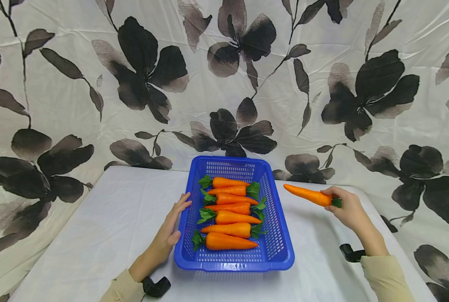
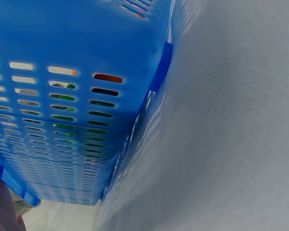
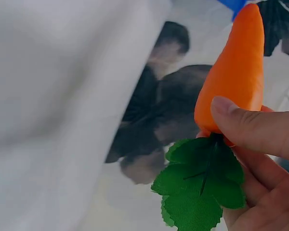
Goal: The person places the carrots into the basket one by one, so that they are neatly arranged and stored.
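My right hand (image 1: 346, 206) pinches a carrot (image 1: 305, 194) by its thick leafy end, held up to the right of the blue basket (image 1: 233, 266). In the right wrist view the thumb lies across the orange body of the carrot (image 3: 238, 67), and its green leaves hang below the fingers. My left hand (image 1: 166, 230) rests with extended fingers along the basket's left rim. Inside the basket several carrots (image 1: 229, 241) lie in a row, crosswise, with leafy ends pointing left or right. The left wrist view shows the slotted basket wall (image 2: 62, 120) close up.
A white cloth covers the table (image 1: 107, 218) under the basket. Behind it hangs a pale backdrop (image 1: 194, 105) printed with dark flowers, close to the basket's far end. A black wrist strap mount (image 1: 156, 287) sits at the left wrist, another (image 1: 351, 253) at the right.
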Action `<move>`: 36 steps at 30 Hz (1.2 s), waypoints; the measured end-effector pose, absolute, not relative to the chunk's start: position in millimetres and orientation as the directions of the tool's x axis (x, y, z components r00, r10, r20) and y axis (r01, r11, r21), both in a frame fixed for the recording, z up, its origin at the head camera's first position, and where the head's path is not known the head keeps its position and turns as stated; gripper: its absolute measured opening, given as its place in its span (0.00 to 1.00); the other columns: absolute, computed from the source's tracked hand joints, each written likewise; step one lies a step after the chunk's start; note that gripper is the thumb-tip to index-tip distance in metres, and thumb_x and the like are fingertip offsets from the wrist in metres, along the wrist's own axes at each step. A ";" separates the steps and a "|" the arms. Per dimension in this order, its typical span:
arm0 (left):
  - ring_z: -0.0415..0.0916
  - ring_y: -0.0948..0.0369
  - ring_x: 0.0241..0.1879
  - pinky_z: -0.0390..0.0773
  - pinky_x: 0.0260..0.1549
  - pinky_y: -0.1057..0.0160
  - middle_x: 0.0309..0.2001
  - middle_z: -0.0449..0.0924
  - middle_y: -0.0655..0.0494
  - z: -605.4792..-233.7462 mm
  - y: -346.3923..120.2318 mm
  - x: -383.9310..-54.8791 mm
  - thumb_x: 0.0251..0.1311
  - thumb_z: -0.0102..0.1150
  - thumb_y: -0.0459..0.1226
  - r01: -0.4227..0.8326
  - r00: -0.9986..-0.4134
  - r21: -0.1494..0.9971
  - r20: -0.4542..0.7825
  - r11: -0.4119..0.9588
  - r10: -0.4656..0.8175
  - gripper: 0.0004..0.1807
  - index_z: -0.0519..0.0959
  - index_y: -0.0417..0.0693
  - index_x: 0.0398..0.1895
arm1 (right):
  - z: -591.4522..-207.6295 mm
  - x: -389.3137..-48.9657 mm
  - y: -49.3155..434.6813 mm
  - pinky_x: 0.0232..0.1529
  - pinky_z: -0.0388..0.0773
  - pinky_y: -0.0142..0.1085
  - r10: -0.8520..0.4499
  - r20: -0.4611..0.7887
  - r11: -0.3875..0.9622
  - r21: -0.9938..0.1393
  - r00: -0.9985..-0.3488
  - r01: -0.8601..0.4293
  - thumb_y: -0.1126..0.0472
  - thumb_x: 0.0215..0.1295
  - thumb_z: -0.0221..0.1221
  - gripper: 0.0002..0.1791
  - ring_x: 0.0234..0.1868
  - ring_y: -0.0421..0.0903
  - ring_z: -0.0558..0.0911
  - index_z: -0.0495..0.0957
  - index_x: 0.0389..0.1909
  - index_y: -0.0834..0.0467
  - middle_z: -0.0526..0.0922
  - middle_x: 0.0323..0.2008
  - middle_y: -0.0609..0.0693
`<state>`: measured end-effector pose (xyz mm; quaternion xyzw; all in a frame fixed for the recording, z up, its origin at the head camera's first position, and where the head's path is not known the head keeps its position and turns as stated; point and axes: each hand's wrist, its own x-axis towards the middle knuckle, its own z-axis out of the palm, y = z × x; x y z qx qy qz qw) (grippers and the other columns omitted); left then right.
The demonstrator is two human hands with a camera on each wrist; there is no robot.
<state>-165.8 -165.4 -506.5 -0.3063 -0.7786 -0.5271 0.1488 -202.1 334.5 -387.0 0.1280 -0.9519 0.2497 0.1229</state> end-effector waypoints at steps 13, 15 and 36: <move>0.37 0.47 0.78 0.35 0.64 0.24 0.79 0.45 0.54 -505.6 -165.8 -164.9 0.70 0.38 0.52 0.617 -0.781 0.742 0.536 0.262 0.321 0.34 0.56 0.52 0.77 | -337.6 -204.1 288.7 0.50 0.76 0.60 -0.263 0.368 0.760 -0.490 -0.892 -0.427 0.77 0.51 0.69 0.23 0.44 0.61 0.81 0.80 0.51 0.64 0.83 0.46 0.63; 0.37 0.46 0.78 0.35 0.64 0.25 0.79 0.45 0.54 -505.8 -165.7 -165.1 0.70 0.38 0.52 0.619 -0.779 0.740 0.538 0.261 0.322 0.34 0.56 0.51 0.77 | -333.5 -204.3 279.2 0.50 0.78 0.59 -0.284 0.370 0.744 -0.497 -0.884 -0.447 0.77 0.52 0.69 0.23 0.44 0.60 0.81 0.80 0.51 0.64 0.83 0.47 0.62; 0.37 0.48 0.78 0.36 0.64 0.25 0.79 0.45 0.54 -506.6 -166.0 -165.8 0.70 0.39 0.50 0.620 -0.779 0.740 0.540 0.260 0.320 0.34 0.56 0.52 0.77 | -320.5 -195.4 201.4 0.52 0.80 0.49 -0.571 0.359 0.565 -0.481 -0.739 -0.670 0.79 0.49 0.69 0.25 0.47 0.50 0.83 0.81 0.49 0.59 0.85 0.47 0.51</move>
